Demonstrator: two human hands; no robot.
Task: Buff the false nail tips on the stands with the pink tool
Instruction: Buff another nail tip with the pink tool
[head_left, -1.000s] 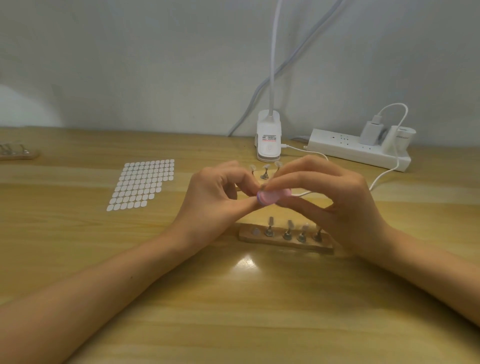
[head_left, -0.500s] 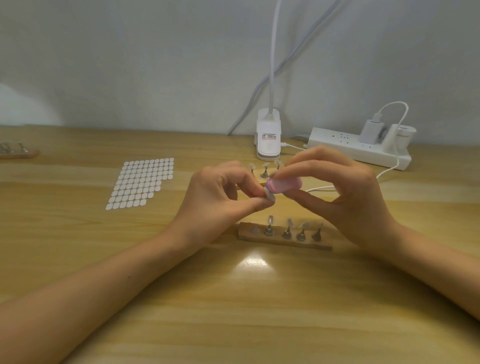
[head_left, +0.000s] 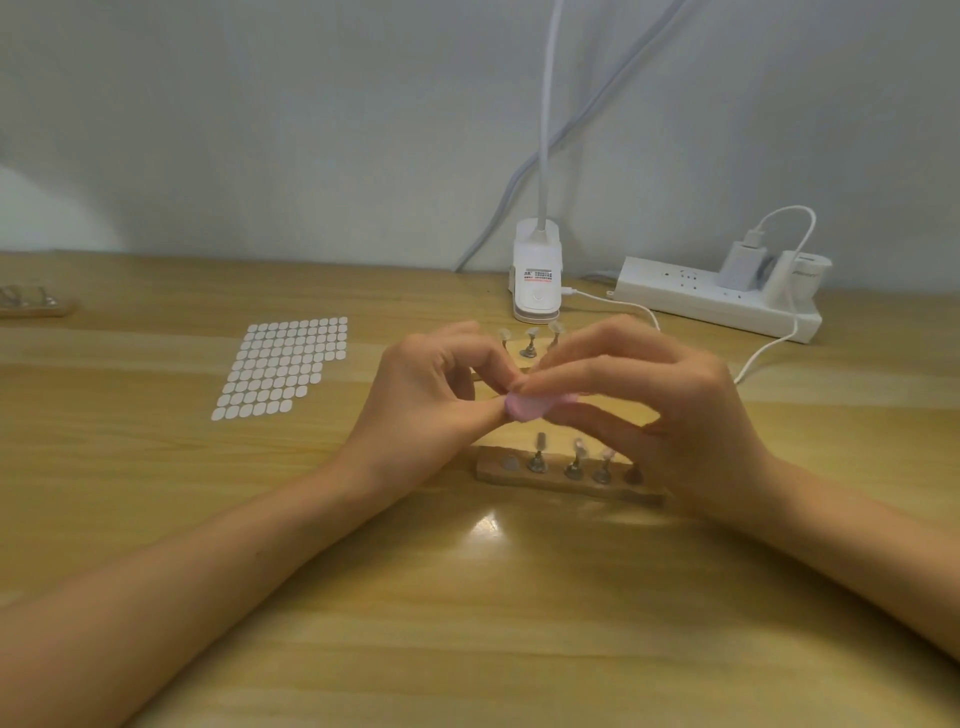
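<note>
Right hand (head_left: 660, 405) pinches the pink tool (head_left: 524, 408) mid-air above the near wooden stand (head_left: 566, 483); left hand (head_left: 431, 395) fingers curl against its edge, can't tell what they hold. Hands partly block the far stand (head_left: 530, 353), sticker sheet (head_left: 283, 366) off left, power strip (head_left: 717, 301) behind

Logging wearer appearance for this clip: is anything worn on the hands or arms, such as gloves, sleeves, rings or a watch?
Nothing worn shows. The left hand and right hand are ungloved, and no rings are visible on the fingers in view. The left forearm and right forearm are bare to the frame edge: no sleeve, watch or bracelet.
</note>
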